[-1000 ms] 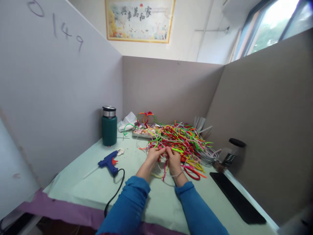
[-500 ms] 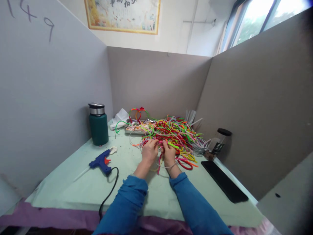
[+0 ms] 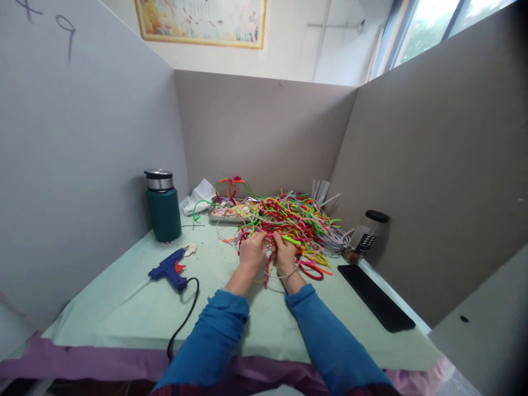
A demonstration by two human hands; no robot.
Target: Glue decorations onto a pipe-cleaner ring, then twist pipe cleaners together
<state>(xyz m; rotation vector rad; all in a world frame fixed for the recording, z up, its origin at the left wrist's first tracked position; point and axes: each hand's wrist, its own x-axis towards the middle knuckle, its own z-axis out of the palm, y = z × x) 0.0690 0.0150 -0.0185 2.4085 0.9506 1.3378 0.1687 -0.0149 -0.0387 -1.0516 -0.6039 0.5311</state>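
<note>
My left hand and my right hand are close together at the near edge of a large tangled pile of coloured fuzzy stems. Both hands have their fingers pinched on a pink fuzzy stem that runs between the fingertips. A bright green-yellow piece sticks out past the fingers of my right hand. Pink and pale strands hang down between the hands, and a thin pale loop crosses my right wrist. The exact grip of the fingertips is partly hidden by the backs of the hands.
On the left stand a green bottle and a blue glue gun with its black cord. A metal tray of small pieces sits behind the hands. To the right are a clear jar and a black flat object. Grey panels enclose the table.
The camera view has shifted slightly, so everything sits a little higher and to the left. Both hands keep nearly the same pose on the pink stem.
</note>
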